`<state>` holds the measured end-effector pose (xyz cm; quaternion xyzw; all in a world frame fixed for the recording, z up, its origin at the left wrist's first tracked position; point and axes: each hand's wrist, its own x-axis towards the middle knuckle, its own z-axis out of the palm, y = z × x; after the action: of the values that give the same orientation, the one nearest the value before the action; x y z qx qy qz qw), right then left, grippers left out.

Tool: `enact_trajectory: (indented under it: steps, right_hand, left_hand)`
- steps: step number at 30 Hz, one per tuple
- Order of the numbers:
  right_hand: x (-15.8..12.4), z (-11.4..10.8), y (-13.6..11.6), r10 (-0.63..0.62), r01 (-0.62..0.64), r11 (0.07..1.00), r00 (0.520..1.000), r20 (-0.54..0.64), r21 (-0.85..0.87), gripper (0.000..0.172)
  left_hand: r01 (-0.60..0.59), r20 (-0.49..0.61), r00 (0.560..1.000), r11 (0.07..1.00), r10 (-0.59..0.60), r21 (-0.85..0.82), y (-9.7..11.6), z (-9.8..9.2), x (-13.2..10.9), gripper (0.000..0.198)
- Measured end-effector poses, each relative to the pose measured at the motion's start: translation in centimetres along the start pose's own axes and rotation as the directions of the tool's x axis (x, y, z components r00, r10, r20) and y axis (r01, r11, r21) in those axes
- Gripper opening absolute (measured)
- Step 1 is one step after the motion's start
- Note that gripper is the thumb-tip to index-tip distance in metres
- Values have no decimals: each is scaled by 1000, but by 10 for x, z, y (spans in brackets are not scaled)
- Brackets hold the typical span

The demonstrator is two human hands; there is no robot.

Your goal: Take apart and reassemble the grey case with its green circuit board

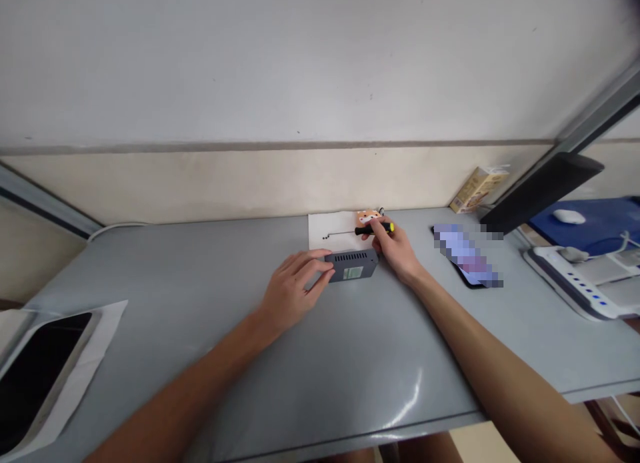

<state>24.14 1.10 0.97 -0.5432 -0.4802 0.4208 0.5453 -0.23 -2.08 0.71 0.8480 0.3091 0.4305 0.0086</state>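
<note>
My left hand point(296, 288) grips the left end of a small dark grey box point(354, 265) with a row of vent slots and a pale label on its side. In my right hand point(393, 248) is a screwdriver point(373, 229) with a black and yellow handle, its thin shaft pointing left. My right fingers are also close to the box's right end; whether they touch it I cannot tell. Beyond the box lies a sheet of white paper point(320, 224), with several small dark screws point(325, 237) on it near the screwdriver's tip.
An orange and white item point(369, 216) sits by the wall behind my right hand. To the right are a phone point(463, 256), a yellow carton point(479, 189), a black upright panel point(540, 193) and a white device with blue buttons point(575, 283). A dark-screened tablet point(43, 369) lies at the left.
</note>
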Motion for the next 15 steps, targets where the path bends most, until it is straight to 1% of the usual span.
enact_trajectory:
  steps: [2, 4, 6, 8, 10, 12, 14, 15]
  right_hand:
    - [0, 0, -1, 2, -2, 1000, 1000, 0, -14, 41]
    - [1, -1, 1, -1, 1, 1000, 1000, -10, 11, 42]
    - [4, -3, 3, -1, 4, 996, 1000, -27, 84, 41]
    - [8, -7, 3, 26, -15, 979, 998, -51, 202, 38]
    - [11, -12, 2, 84, -54, 937, 994, -75, 344, 31]
    - [15, -19, -2, 151, -84, 871, 983, -102, 483, 23]
    - [18, -28, -6, 195, -71, 798, 970, -146, 599, 18]
    - [19, -32, -8, 207, -50, 766, 963, -172, 640, 17]
  left_hand:
    - [4, -7, 1000, 1000, -4, -1, -1, 0, 0, 9]
    - [14, -16, 1000, 1000, -15, -15, -2, -2, 0, 9]
    - [25, -19, 999, 998, -26, -52, -3, -4, 0, 10]
    - [34, -15, 999, 996, -35, -84, -3, -8, 2, 13]
    - [54, -36, 998, 996, -56, -73, 0, -9, 7, 16]
    - [58, -72, 996, 998, -59, -13, 6, -6, 16, 18]
    - [11, -84, 996, 998, -6, 57, 12, 1, 28, 20]
    - [-35, -70, 997, 996, 40, 83, 16, 7, 33, 19]
